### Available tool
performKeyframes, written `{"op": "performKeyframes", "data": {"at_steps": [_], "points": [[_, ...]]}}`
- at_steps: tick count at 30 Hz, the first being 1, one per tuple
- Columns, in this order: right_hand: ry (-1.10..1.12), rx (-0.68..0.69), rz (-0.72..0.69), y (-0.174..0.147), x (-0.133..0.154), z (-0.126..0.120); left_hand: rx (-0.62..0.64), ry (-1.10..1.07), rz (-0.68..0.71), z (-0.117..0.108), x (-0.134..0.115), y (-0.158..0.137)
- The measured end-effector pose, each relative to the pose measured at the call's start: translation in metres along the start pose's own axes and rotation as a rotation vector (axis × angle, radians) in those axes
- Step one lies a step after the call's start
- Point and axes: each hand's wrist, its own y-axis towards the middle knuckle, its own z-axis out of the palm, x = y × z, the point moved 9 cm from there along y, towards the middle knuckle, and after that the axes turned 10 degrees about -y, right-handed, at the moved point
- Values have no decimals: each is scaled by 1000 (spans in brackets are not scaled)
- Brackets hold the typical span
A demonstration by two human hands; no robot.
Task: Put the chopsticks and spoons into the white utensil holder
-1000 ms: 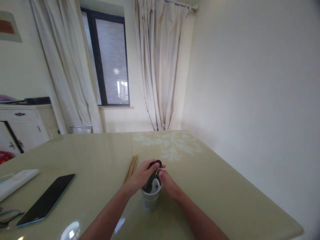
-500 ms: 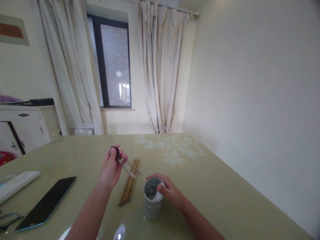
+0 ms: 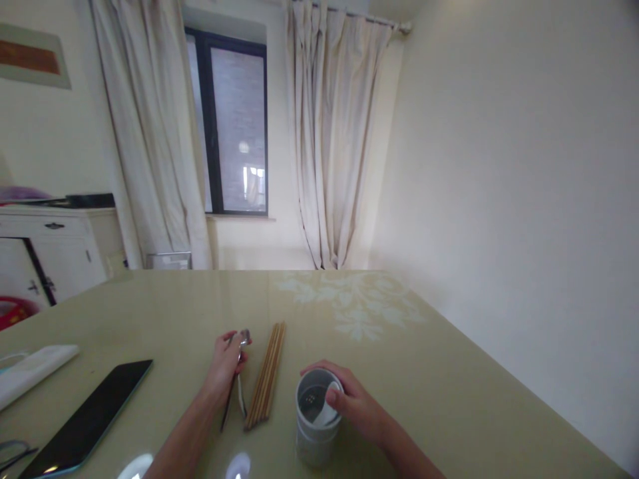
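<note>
My left hand [image 3: 227,364] is closed around metal spoons [image 3: 244,337], their shiny bowl ends at the fingertips and thin handles slanting down toward the table. Just right of it lies a row of wooden chopsticks [image 3: 266,379], side by side. My right hand [image 3: 357,406] wraps the far and right side of a grey utensil holder [image 3: 314,442], which stands upright with small holes showing in its bottom. A smooth white piece [image 3: 327,414] leans inside the holder under my right thumb; its kind is unclear.
A black tablet [image 3: 90,419] lies on the table at left, near a white flat object [image 3: 37,371] and glasses [image 3: 14,454]. A white round thing [image 3: 136,467] shows at the bottom edge. The wall [image 3: 514,199] runs along the table's right side.
My left hand has come lower and nearer, turning the spoons so their handles point down beside the chopsticks instead of toward the holder. My right hand stays on the holder. The view has shifted slightly.
</note>
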Motion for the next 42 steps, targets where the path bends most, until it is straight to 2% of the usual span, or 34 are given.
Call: {"op": "performKeyframes", "data": {"at_steps": [4,14,19,31,42], "points": [[17,3,9,0,0,1,-33,27,6,-5,1,3],[-36,7,-7,1,2,-1,110,131,2,-9,-4,-4],[-18,8,-36,3,4,0,124,191,-3,-6,-4,-4],[-57,10,-32,3,6,0,132,266,106,6,-18,-14],[-41,26,-24,2,0,0,183,395,181,7,-16,-4]]}}
